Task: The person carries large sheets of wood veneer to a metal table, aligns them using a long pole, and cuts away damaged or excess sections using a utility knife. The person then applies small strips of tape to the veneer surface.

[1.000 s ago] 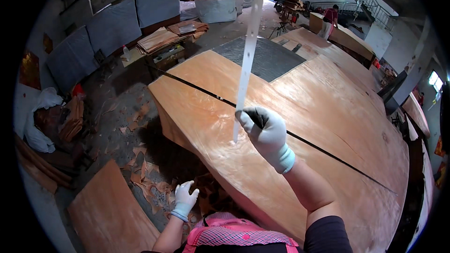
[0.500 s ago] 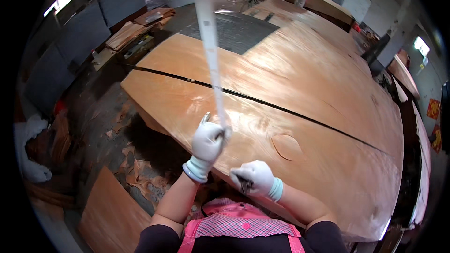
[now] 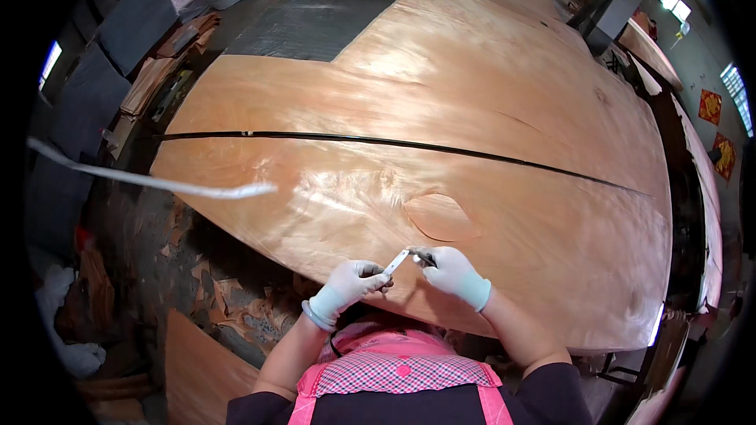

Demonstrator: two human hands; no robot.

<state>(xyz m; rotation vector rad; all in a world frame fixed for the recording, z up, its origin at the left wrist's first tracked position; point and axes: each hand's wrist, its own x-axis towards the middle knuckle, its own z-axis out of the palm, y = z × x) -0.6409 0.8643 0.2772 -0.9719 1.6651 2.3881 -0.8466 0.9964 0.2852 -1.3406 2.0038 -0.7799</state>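
Observation:
Both my hands wear white gloves and meet above the near edge of a large wood veneer sheet [image 3: 331,212]. My left hand [image 3: 353,282] is closed on a short white strip [image 3: 396,262] with small dark marks, its end pointing up toward the right hand. My right hand [image 3: 450,274] is closed on a small dark tool [image 3: 425,257], whose kind I cannot make out; its tip is at the strip's upper end. A long white strip [image 3: 157,181] hangs in the air at the left, apart from both hands. An oval veneer patch [image 3: 441,217] lies just beyond my hands.
A dark narrow gap [image 3: 378,141] crosses the veneer surface. A dark grey sheet [image 3: 315,24] lies at the far left of it. Veneer scraps [image 3: 224,307] litter the floor at left, near a leaning veneer piece [image 3: 201,370]. Stacked veneer [image 3: 150,83] stands farther back.
The long white strip, earlier upright from my left hand, is now off to the left, apart from it. My hands have come together, the right one raised. The view has shifted.

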